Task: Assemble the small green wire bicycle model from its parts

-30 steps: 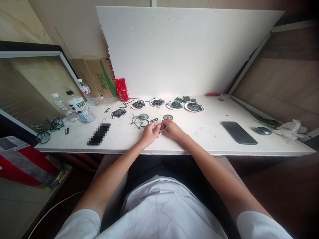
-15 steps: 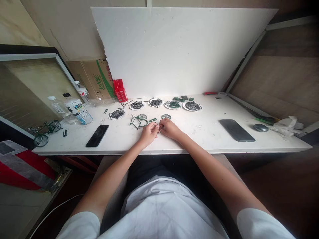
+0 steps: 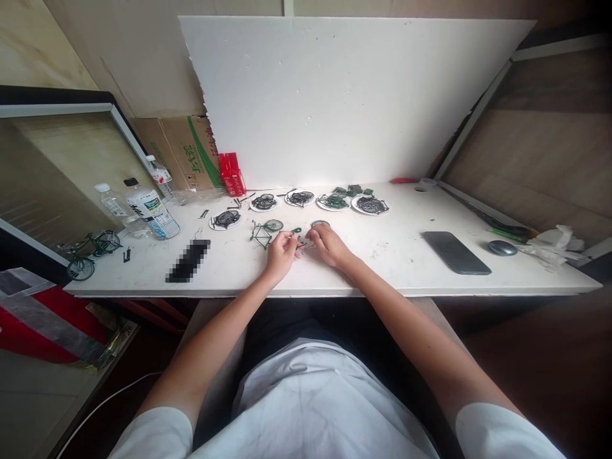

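Note:
My left hand (image 3: 282, 254) is pinched just above the table front, its fingertips on a small part too tiny to name. Facing it, a small gap away, my right hand (image 3: 329, 246) is closed too; a thin, light sliver shows at its fingertips, but its kind is unclear. Left of the hands lies a green toy bicycle frame (image 3: 262, 237) with one wheel (image 3: 274, 225) attached. A small green part with a round end (image 3: 296, 231) rests just beyond my left fingers. Behind my right hand is a loose toy wheel (image 3: 319, 224), partly covered by the fingers.
White plates of bicycle parts line the back, including black wheels (image 3: 262, 202) and green pieces (image 3: 333, 202). An assembled toy bicycle (image 3: 90, 253) stands far left beside bottles (image 3: 152, 213). A dark phone (image 3: 456, 252) and a mouse (image 3: 502, 248) lie right. A white board (image 3: 354, 95) stands behind.
My hands have drawn slightly apart, and my right hand has shifted a little right, now covering part of the loose wheel. The bicycle frame stays in place.

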Tool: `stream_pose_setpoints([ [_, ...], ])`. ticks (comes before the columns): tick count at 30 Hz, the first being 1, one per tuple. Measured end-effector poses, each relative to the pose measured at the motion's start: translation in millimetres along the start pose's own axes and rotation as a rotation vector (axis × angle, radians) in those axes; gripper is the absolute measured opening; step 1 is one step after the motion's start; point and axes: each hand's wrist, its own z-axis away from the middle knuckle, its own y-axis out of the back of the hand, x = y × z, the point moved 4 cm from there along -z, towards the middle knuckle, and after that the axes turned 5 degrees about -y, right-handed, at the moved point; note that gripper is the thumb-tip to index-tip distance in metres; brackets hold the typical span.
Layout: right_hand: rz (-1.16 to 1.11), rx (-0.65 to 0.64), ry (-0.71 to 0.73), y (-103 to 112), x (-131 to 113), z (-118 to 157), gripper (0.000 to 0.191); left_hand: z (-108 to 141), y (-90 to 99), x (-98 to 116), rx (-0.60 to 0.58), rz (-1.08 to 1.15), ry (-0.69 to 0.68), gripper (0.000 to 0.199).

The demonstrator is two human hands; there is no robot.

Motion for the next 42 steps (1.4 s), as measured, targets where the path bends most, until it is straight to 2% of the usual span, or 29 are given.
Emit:
stream_pose_setpoints([
  [3, -0.019, 0.050, -0.006, 0, 4, 0, 0.038, 0, 1.2, 1, 0.010, 0.004, -0.011, 0.041],
  [6, -0.022, 0.048, -0.001, -2, 6, 0, 0.030, 0, 2.2, 2, 0.022, 0.008, -0.024, 0.041],
  [10, 0.050, -0.003, -0.004, -5, 6, 1, 0.023, 0, 4.6, 1, 0.058, -0.007, -0.046, 0.040],
  [14, 0.084, -0.109, 0.035, -10, 5, 3, 0.014, -1, 6.7, -4, 0.089, -0.046, -0.069, 0.039],
  [17, 0.075, -0.128, 0.057, -12, 5, 4, 0.011, -2, 7.7, -7, 0.101, -0.080, -0.091, 0.036],
  [24, 0.007, -0.161, 0.096, -13, 1, 5, 0.012, -1, 9.1, -6, 0.119, -0.145, -0.109, 0.034],
  [27, -0.005, -0.193, 0.115, -14, 3, 5, 0.018, -2, 8.7, -5, 0.117, -0.159, -0.105, 0.034],
  [33, 0.125, -0.203, 0.145, -15, 1, 4, 0.020, -1, 8.4, -5, 0.095, -0.218, -0.096, 0.032],
  [38, 0.154, -0.226, 0.086, -17, 0, 4, 0.030, -1, 7.8, -7, 0.065, -0.260, -0.104, 0.032],
  [42, 0.164, -0.211, 0.017, -16, 3, 4, 0.028, -1, 8.0, -9, 0.060, -0.255, -0.097, 0.033],
])
